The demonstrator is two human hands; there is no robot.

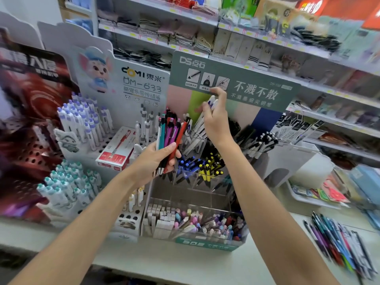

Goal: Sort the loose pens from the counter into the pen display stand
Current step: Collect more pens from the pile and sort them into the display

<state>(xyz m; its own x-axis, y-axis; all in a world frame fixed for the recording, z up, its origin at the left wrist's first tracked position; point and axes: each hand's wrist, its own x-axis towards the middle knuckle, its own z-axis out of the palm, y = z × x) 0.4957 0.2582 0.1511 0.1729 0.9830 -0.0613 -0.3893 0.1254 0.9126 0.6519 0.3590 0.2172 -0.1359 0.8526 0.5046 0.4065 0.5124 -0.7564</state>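
Fingers of the left hand (158, 159) are curled round a bunch of coloured pens (170, 130), with the tips below the palm and the caps rising above the thumb. The right hand (214, 122) pinches a few white pens (210, 101) between thumb and fingers, just over the back compartments of the stand (185, 194). Other loose pens (339, 243) lie on the counter (185, 268), well to the right of both hands.
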